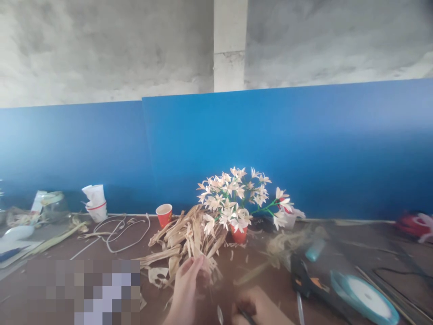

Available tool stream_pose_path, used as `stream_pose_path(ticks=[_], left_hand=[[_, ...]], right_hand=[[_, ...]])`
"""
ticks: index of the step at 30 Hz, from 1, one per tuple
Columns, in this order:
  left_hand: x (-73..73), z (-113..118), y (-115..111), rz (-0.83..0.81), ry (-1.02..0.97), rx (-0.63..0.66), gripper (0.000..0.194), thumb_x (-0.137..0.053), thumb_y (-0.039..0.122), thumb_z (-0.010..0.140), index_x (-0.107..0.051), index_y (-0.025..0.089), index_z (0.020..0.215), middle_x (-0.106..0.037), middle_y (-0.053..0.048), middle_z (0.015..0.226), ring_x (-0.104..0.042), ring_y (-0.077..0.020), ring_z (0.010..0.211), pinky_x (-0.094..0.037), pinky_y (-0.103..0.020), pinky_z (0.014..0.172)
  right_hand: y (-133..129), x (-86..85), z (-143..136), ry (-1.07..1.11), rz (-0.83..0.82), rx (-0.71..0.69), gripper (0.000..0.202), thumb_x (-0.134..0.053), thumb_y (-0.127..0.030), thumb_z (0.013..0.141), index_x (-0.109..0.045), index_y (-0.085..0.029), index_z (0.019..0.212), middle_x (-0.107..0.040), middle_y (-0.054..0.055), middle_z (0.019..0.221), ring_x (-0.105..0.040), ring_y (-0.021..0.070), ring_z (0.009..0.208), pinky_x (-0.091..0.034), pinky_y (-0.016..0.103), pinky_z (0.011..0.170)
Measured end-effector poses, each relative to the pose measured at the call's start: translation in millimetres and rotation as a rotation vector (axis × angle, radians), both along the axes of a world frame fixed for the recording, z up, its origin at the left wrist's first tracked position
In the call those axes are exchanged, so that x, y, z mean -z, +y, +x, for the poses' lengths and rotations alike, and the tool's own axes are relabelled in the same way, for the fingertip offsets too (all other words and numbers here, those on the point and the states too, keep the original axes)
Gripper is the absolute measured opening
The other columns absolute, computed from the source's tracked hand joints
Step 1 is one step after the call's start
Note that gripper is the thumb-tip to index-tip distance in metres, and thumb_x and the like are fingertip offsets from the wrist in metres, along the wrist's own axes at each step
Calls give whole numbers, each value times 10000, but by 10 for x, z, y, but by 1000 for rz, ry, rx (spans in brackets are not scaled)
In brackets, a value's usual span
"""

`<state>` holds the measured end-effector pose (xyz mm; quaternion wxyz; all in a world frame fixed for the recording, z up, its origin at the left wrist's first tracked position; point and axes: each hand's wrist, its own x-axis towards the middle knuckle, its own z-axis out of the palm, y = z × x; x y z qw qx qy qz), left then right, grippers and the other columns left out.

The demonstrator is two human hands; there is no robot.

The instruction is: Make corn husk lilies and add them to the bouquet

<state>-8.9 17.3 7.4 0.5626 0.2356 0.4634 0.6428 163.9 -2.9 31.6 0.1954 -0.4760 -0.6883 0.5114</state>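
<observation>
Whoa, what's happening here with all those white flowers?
A person is working at a brown table. The right hand holds a dark tool, partly hidden. The left hand is by a pile of dry, papery strips; I can't tell what's in its fingers. Just beyond, white flowers on green stems stand above a red cup, and neither hand is touching them.

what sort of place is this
Probably a small craft workshop, judging by the brown table with its heap of dry strips, the bunch of white flowers and the teal roll.
</observation>
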Motion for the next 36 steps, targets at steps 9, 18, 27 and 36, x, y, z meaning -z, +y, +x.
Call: stream_pose_path(ticks=[9, 18, 27, 36], left_hand=[[61, -64, 60, 43, 205, 112, 331, -728, 431, 549, -547, 156, 521, -497, 44, 390, -424, -71, 342, -276, -176, 365], [48, -74, 46, 12, 242, 108, 316, -723, 407, 558, -535, 155, 523, -466, 55, 352, -378, -58, 324, -239, -169, 369], [72, -82, 61, -45, 213, 78, 295, -726, 393, 548, -558, 152, 519, -490, 47, 345, -393, -58, 323, -257, -165, 367], [41, -59, 26, -103, 163, 179, 293, -739, 351, 545, -532, 153, 484, -469, 58, 339, -405, -56, 312, -240, -167, 357]], right_hand=[[60, 221, 22, -2, 72, 9, 192, -587, -315, 683, -630, -142, 613, -443, -49, 456, -412, 61, 454, -297, 173, 452], [25, 206, 7, -124, 93, 41, 130, -571, -244, 693, -637, -137, 663, -460, -54, 416, -393, 44, 389, -248, 166, 402], [87, 296, 27, -13, 89, 36, 127, -565, -233, 647, -607, -143, 568, -444, -48, 444, -386, 54, 431, -260, 175, 415], [92, 292, 39, 0, 33, -8, 134, -578, -241, 651, -627, -131, 592, -418, -64, 405, -365, 42, 393, -252, 169, 406]])
